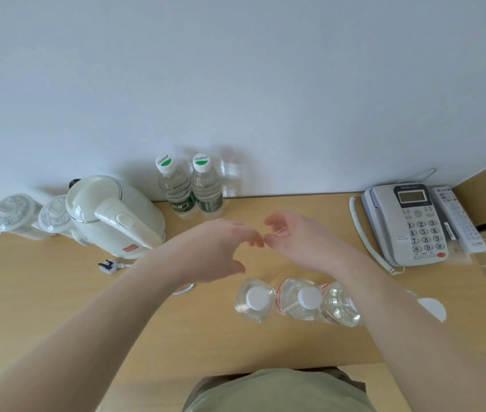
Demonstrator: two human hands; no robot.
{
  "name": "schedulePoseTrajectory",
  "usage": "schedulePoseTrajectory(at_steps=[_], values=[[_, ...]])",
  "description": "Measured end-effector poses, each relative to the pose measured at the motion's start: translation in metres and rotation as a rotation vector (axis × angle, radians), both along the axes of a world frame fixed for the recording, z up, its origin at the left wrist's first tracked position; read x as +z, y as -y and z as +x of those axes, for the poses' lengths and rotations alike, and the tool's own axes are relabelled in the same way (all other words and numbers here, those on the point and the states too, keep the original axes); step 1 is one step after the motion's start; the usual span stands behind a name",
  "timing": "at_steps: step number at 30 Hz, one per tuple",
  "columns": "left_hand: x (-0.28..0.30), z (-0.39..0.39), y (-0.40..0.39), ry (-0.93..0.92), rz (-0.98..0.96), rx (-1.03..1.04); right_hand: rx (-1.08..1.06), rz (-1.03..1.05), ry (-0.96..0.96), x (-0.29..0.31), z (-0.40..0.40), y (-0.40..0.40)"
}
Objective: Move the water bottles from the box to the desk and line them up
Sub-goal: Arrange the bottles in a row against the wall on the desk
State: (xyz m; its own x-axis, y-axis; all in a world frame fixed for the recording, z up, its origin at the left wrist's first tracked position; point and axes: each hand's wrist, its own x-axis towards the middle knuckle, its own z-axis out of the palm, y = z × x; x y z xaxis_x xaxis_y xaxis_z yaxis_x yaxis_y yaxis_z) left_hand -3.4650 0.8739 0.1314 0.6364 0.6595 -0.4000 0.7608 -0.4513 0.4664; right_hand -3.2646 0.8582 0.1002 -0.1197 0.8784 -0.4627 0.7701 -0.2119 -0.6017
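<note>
Where the wooden desk (pixel 57 307) nears the person, three clear water bottles stand touching in a row: a left bottle (pixel 255 300), a middle bottle (pixel 301 298) and a right bottle (pixel 340 307) partly hidden by the right forearm. Above them hover both hands, holding nothing I can make out. Left hand (pixel 215 248) has loosely curled fingers; right hand (pixel 292 236) likewise, fingertips nearly meeting the left's. Two green-labelled bottles (pixel 191 188) stand by the wall, beside a white kettle (pixel 110 215). Farther right sits a telephone (pixel 408 224).
</note>
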Motion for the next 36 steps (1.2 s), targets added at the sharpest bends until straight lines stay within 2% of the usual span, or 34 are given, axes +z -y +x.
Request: schedulePoseTrajectory(at_steps=[5, 12, 18, 27, 36], values=[[-0.003, 0.006, 0.021, 0.001, -0.053, -0.015, 0.023, -0.04, 0.024, 0.004, 0.006, 0.018], [-0.008, 0.011, 0.049, -0.119, -0.109, -0.111, 0.026, -0.08, 0.018, 0.009, 0.014, 0.04], [-0.016, 0.016, 0.054, -0.149, 0.02, -0.115, 0.024, -0.077, 0.022, 0.01, 0.017, 0.046], [-0.01, 0.018, 0.03, -0.159, 0.046, -0.092, 0.03, -0.064, 0.013, 0.014, 0.023, 0.031], [0.0, 0.03, -0.035, -0.165, 0.094, -0.084, 0.032, -0.058, 0.02, 0.015, 0.033, 0.006]])
